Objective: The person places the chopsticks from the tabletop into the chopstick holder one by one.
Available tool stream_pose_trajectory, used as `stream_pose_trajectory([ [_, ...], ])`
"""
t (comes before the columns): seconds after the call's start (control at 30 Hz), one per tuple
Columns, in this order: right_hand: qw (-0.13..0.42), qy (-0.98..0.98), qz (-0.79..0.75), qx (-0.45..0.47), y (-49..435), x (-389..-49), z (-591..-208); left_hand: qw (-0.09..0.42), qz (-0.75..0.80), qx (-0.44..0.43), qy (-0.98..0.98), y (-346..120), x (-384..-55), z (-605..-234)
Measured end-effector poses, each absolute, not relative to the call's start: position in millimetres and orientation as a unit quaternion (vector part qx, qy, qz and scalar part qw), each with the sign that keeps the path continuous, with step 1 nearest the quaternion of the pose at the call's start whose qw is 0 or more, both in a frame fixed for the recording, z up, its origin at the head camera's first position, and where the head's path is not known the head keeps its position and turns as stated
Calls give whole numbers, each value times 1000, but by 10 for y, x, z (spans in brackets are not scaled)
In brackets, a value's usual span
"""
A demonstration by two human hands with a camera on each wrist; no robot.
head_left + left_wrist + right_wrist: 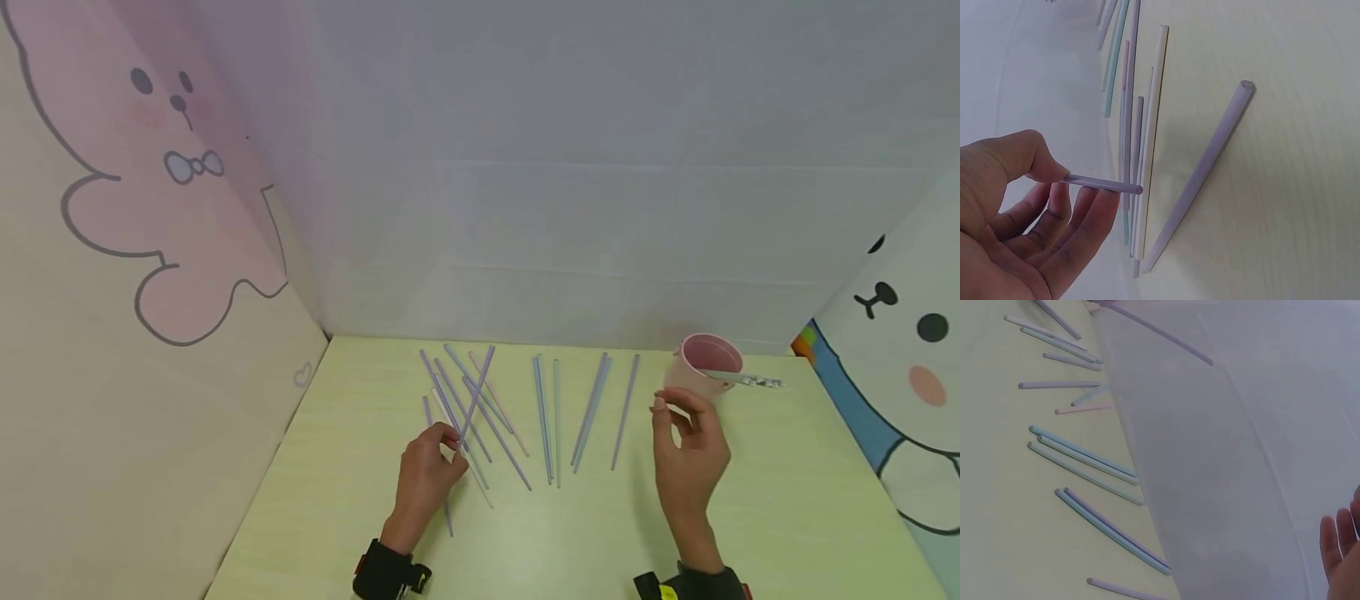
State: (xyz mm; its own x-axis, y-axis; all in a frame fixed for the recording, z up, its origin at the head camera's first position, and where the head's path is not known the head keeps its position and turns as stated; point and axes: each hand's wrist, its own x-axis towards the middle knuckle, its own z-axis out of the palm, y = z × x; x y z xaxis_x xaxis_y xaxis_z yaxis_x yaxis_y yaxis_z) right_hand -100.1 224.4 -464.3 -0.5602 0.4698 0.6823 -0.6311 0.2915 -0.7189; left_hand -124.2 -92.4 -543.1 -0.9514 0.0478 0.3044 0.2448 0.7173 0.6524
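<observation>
My left hand [429,467] pinches a thin purple straw [480,387] between thumb and fingers. It tilts up above a loose pile of purple, blue, pink and white straws [508,448]. In the left wrist view the near end of the held straw [1110,185] juts past the fingers, and one purple straw [1204,172] lies apart on the table. My right hand [690,454] is raised in front of a pink bucket [693,382], its fingers loosely bent, with nothing visible between them. The right wrist view catches only some fingers [1330,540] at its edge.
Between the hands, more straws lie in small groups: blue and green ones [557,425], a purple and blue pair [591,417], and a single purple straw [626,412]. A pale patterned strip [750,380] sticks out from the bucket's right side. A pale cloth wall [525,250] stands behind the table.
</observation>
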Motion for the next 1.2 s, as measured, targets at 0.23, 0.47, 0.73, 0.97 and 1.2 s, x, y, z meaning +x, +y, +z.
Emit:
stream_pose_trajectory([
  [0.23,432,-635,633,97,2085,-998,-4691,152,-363,-108,-913,-833,-1210,-5408],
  [0.47,402,-634,649,124,1922,-992,-4704,159,-371,-140,-904,-734,-1161,-5414],
  [0.73,371,-632,665,143,1759,-1011,-4795,164,-370,-192,-894,-647,-1129,-5435],
  [0.97,312,-651,679,136,1606,-1021,-4946,160,-365,-213,-892,-609,-1091,-5437],
  [1.2,282,-624,715,140,1544,-992,-4980,165,-351,-265,-883,-498,-1078,-5475],
])
